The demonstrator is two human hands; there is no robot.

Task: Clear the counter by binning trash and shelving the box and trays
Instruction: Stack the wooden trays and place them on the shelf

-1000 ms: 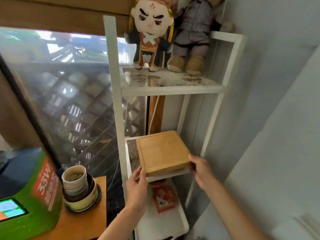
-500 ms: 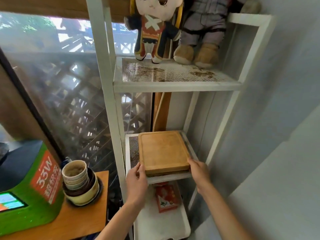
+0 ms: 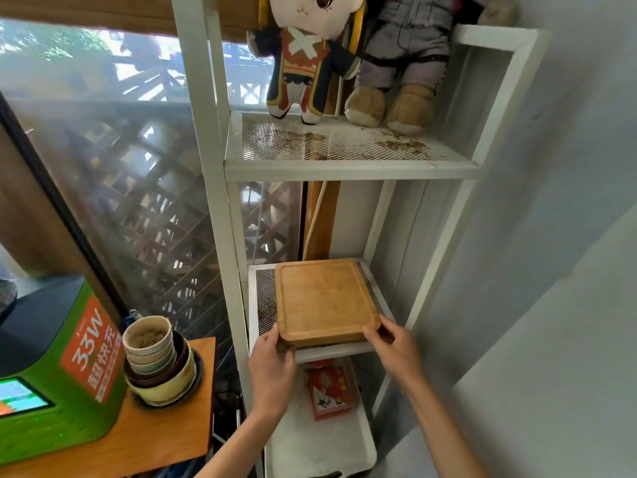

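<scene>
Two stuffed dolls sit up high. A stack of bowls stands beside a green machine on a wooden table.

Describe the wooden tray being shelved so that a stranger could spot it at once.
Find the tall white rack beside the window. On its middle mesh shelf, below the two plush dolls, lies the bamboo tray, with the left hand and right hand at its front corners. It is the rack's only square, bare-wood thing.
</scene>
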